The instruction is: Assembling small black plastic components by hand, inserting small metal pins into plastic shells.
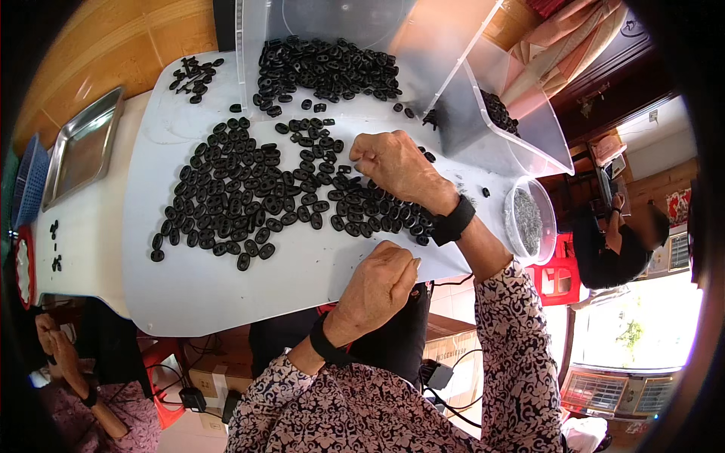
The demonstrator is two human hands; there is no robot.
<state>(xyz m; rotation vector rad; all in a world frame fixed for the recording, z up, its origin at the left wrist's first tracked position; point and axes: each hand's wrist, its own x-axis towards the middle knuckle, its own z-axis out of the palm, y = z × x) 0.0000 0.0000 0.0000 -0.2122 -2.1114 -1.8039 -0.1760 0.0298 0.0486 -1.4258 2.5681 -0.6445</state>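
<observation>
Many small black oval pieces with holes [226, 189] lie spread over a white tabletop [226, 302]. My right hand [400, 167] is over the right part of this spread, fingers curled together in a pinch. Closed too, my left hand [379, 285] is nearer to me, by the table's front edge, with thumb and fingers pressed together. Whatever either hand holds is hidden or too small to name. Black bands circle both wrists.
A clear bin on its side [325, 19] spills more black pieces at the back. Right of it stand another clear bin [521, 155] and a round tub of small silvery bits [526, 223]. A metal tray [83, 147] lies left. People sit at left and right.
</observation>
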